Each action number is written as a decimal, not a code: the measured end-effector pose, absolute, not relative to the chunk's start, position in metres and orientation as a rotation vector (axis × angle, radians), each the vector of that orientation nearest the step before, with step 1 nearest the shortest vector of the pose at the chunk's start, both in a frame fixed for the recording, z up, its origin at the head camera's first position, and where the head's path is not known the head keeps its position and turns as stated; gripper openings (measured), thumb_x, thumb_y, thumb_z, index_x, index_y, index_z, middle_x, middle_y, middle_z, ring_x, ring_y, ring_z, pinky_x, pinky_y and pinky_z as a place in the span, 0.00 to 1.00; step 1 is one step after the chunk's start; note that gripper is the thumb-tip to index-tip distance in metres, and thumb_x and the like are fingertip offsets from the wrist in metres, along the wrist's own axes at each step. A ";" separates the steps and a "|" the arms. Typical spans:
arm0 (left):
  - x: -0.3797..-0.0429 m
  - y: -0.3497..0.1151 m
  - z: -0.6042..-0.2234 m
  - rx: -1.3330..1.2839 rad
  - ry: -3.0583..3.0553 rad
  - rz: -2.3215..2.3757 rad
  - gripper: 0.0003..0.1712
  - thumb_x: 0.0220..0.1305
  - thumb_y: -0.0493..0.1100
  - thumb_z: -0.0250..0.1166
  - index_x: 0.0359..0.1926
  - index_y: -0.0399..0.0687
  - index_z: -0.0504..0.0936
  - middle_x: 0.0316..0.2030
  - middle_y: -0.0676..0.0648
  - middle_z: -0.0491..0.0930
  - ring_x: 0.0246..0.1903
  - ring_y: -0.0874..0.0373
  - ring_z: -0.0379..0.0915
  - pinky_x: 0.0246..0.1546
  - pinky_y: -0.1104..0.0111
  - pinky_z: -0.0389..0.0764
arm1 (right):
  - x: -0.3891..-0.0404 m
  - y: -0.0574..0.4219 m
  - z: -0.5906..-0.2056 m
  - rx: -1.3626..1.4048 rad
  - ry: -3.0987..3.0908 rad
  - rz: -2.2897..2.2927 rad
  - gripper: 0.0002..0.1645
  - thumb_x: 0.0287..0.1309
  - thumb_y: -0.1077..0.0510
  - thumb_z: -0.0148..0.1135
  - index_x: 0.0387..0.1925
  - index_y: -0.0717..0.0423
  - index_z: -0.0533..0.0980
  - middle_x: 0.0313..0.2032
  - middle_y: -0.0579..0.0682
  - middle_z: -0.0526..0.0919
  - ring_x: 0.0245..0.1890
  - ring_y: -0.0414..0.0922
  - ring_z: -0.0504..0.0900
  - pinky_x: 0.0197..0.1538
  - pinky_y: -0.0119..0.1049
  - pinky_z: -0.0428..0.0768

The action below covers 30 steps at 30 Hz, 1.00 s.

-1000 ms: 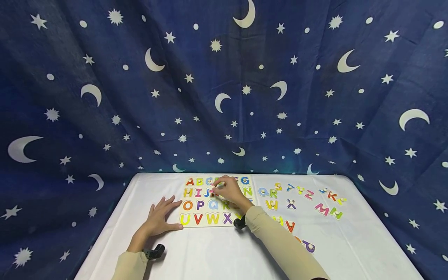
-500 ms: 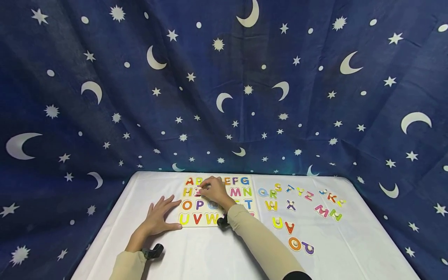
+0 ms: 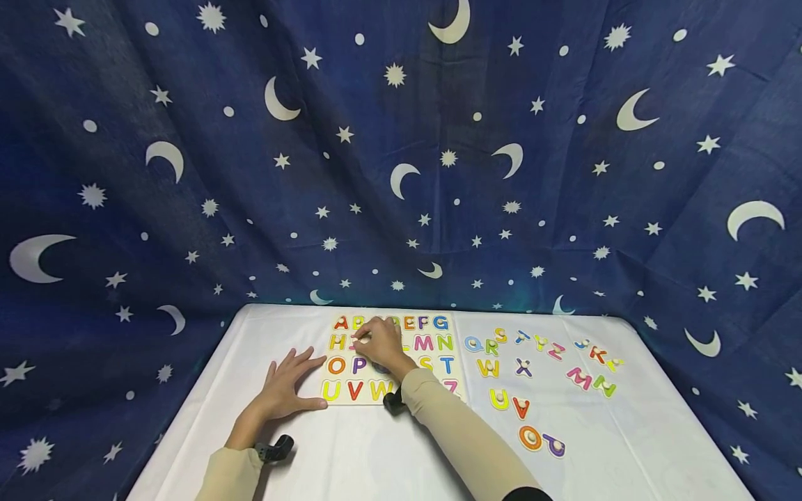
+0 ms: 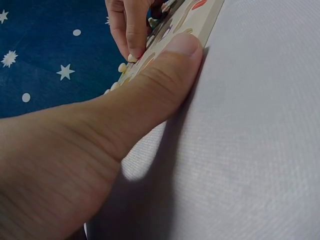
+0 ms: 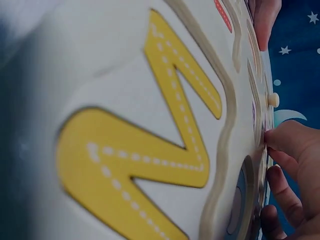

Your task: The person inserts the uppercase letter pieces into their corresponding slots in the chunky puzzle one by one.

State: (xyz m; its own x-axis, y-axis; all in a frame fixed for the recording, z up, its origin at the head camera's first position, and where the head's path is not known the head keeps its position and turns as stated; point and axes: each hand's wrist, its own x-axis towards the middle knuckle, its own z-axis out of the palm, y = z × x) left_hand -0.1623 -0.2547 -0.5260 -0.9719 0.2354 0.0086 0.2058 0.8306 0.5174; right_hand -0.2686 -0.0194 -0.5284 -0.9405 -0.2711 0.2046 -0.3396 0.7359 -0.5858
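1. Head view: a dark blue curtain [image 3: 351, 174] with white moons and stars hangs behind my table [image 3: 363, 452].
2. On the table lies the letter board [image 3: 346, 378].
3. My left hand [image 3: 285, 390] is spread wide, thumb on the board's left edge.
4. My right hand [image 3: 383, 346] is narrowed, pinching a pink letter [image 3: 353, 346], mostly hidden, beside the H.
5. Loose letters [image 3: 530, 438] lie right of the board.

Creased navy cloth backdrop [image 3: 413, 149], moon-and-star patterned, right behind a white-covered table [image 3: 363, 452].
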 end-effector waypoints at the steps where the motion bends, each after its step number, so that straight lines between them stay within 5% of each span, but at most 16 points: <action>1: -0.162 -0.255 -0.526 0.360 2.953 0.827 0.56 0.41 0.68 0.81 0.72 0.54 0.74 0.76 0.36 0.61 0.77 0.29 0.41 0.71 0.28 0.33 | -0.268 -0.019 -0.528 0.499 -2.825 0.982 0.03 0.53 0.49 0.78 0.31 0.39 0.90 0.38 0.38 0.83 0.41 0.41 0.72 0.49 0.42 0.69; 16: -0.162 -0.249 -0.526 0.364 2.959 0.844 0.57 0.40 0.68 0.82 0.71 0.53 0.74 0.75 0.35 0.61 0.77 0.28 0.42 0.71 0.28 0.34 | -0.268 -0.013 -0.529 0.522 -2.826 0.979 0.05 0.53 0.48 0.78 0.33 0.39 0.90 0.39 0.38 0.83 0.43 0.42 0.73 0.50 0.43 0.70; 30: -0.162 -0.250 -0.517 0.322 2.931 0.792 0.58 0.39 0.67 0.83 0.71 0.54 0.74 0.76 0.36 0.61 0.77 0.30 0.42 0.72 0.29 0.35 | -0.274 0.031 -0.504 0.723 -2.778 1.234 0.14 0.60 0.57 0.73 0.47 0.54 0.88 0.47 0.47 0.86 0.50 0.50 0.78 0.60 0.50 0.74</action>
